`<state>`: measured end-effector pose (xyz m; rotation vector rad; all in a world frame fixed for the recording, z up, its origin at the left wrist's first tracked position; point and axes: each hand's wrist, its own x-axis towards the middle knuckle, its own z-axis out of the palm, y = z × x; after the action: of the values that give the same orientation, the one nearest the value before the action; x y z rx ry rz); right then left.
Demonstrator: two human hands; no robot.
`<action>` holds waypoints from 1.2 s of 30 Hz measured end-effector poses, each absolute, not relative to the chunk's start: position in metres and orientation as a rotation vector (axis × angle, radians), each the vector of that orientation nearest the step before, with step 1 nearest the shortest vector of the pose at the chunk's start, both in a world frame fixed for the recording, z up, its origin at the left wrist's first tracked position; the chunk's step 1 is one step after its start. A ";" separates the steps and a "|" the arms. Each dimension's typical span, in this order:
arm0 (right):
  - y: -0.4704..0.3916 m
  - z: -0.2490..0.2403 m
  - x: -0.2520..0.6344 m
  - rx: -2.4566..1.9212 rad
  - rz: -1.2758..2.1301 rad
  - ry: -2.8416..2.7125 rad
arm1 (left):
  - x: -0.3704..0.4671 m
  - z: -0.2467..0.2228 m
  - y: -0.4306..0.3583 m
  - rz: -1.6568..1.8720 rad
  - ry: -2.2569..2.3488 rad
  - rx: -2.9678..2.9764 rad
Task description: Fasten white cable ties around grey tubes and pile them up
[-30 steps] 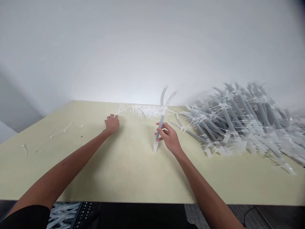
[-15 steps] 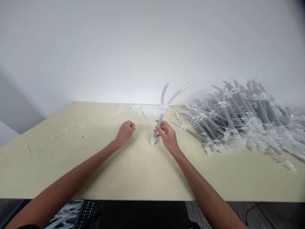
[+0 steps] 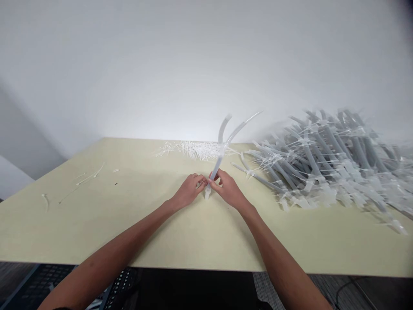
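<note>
Upright in front of me stands a branched translucent tube [image 3: 216, 167], with two curved arms splaying out at the top and a whitish fitting [image 3: 207, 193] at its lower end. My right hand [image 3: 228, 188] is closed around the lower part of the tube, thumb in front. From the left, my left hand [image 3: 190, 189] meets it just above the fitting, fingers curled and pinched together. Whatever those left fingertips grip is too small to make out. Behind the tube lies a spread of white cable ties [image 3: 198, 150].
A large heap of similar tubes [image 3: 309, 159] with fittings and cable ties covers the table's right side. Several loose cable ties [image 3: 92, 175] lie on the left of the pale table [image 3: 155, 241]. Below its front edge is a dark perforated crate [image 3: 48, 277]. A wall rises behind.
My left hand has moved right and slightly nearer, from apart to meeting the tube's lower end. My right hand keeps its hold, and the tube has barely moved.
</note>
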<state>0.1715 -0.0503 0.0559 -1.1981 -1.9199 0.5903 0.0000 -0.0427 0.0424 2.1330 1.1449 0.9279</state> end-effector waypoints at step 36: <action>-0.052 0.059 0.175 -1.323 0.633 -2.000 | 0.009 0.039 -0.070 0.880 1.150 1.864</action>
<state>0.1751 -0.0520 0.0586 -1.3232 -1.9999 0.6328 0.0095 -0.0695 0.0387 1.8637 1.1498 0.8801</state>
